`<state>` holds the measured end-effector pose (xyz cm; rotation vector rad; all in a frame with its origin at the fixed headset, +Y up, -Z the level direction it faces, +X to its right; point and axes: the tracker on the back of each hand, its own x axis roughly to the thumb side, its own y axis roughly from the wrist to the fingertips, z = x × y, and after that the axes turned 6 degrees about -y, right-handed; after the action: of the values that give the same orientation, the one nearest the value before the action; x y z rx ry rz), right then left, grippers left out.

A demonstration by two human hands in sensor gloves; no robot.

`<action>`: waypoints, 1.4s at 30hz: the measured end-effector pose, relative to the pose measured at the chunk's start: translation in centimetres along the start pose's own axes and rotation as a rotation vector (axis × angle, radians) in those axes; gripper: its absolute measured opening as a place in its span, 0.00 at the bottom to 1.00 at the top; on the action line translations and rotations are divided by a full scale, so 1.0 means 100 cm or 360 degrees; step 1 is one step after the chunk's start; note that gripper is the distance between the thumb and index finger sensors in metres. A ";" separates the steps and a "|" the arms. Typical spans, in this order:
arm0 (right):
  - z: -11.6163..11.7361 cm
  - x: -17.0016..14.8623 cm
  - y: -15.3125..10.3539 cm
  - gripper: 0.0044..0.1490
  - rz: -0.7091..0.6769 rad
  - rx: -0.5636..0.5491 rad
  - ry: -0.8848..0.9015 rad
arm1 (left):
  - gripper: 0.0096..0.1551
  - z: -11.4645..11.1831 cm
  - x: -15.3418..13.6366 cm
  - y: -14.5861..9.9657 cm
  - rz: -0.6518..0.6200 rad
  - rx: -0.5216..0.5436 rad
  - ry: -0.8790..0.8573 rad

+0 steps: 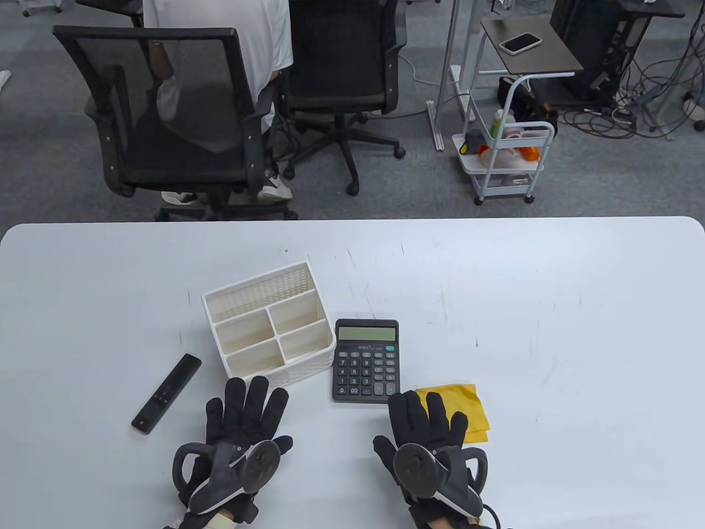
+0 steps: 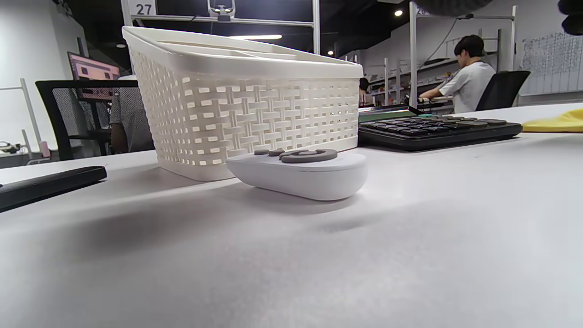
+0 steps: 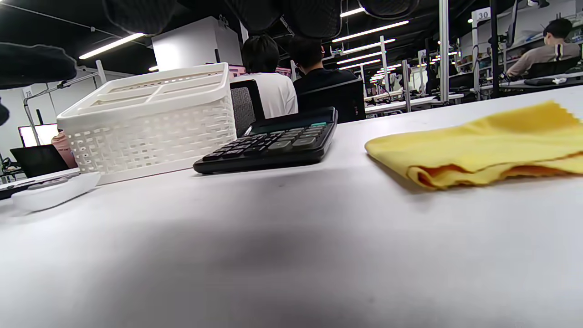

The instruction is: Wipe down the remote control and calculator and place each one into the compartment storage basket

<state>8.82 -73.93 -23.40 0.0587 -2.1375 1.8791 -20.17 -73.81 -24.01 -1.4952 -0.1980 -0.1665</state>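
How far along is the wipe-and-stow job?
Nothing done: the white woven-plastic compartment basket is empty. Nothing in hand: left hand and right hand lie flat, no grip. Left: yellow cloth, black slim remote, white oval remote and dark grey calculator all sit untouched.

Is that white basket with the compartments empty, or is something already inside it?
Empty. In the table view all the compartments of the storage basket show bare white floors.
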 end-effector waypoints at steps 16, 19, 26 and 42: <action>-0.003 -0.047 0.012 0.52 0.0313 0.0180 0.0222 | 0.42 0.001 0.000 0.000 0.0007 0.0000 0.0038; 0.001 -0.059 0.014 0.54 0.0387 0.0241 0.0226 | 0.42 0.002 0.000 0.000 0.0008 -0.0004 0.0044; 0.012 -0.082 0.020 0.55 0.0532 0.0332 0.0258 | 0.42 0.001 0.001 0.001 -0.0002 -0.0003 0.0036; 0.035 -0.089 0.032 0.55 0.0604 0.0669 0.0065 | 0.42 0.001 0.001 0.003 -0.0003 -0.0045 0.0059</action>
<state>15.94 -78.28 -29.00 -0.3149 -1.7839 2.4938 -19.96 -73.69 -24.30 -1.5189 -0.1680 -0.1989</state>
